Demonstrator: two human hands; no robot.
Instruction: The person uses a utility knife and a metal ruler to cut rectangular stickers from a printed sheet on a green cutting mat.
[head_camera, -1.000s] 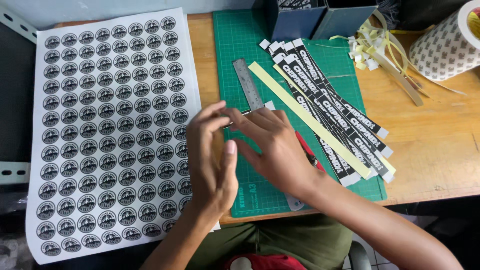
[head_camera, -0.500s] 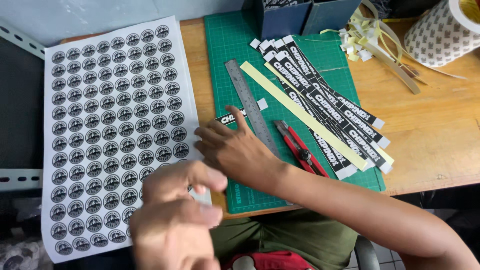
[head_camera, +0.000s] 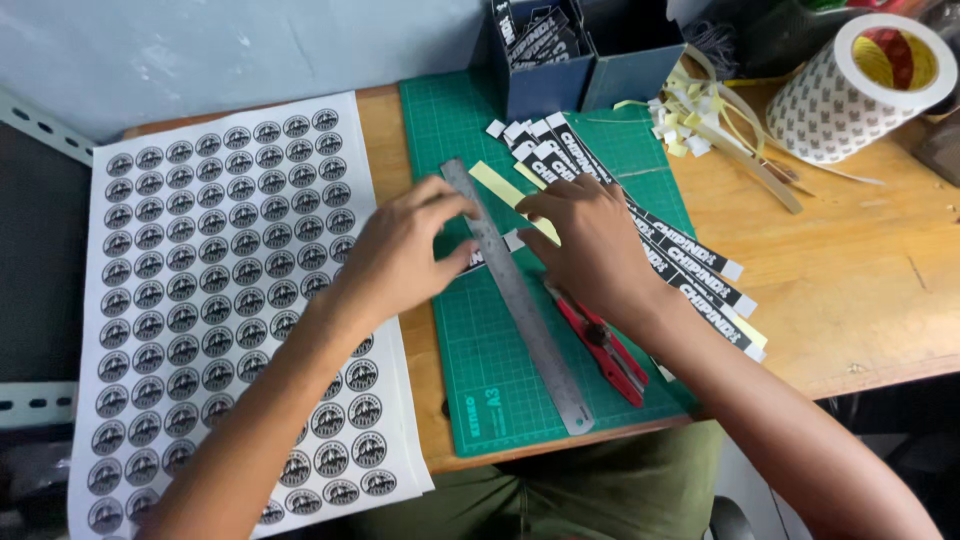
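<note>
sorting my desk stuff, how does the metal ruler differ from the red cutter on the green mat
The metal ruler is long, flat and silver-grey, while the red cutter is shorter, thicker and red with dark parts. The ruler is touched near its top end by the left hand; the cutter lies mostly free, its upper end hidden under the right hand. Both lie slanted the same way on the green cutting mat.

Bare forearms, sleeveless; olive-green trousers (head_camera: 600, 490)

Both hands (head_camera: 500, 250) on steel ruler (head_camera: 520, 300), green mat (head_camera: 480, 380).
</note>
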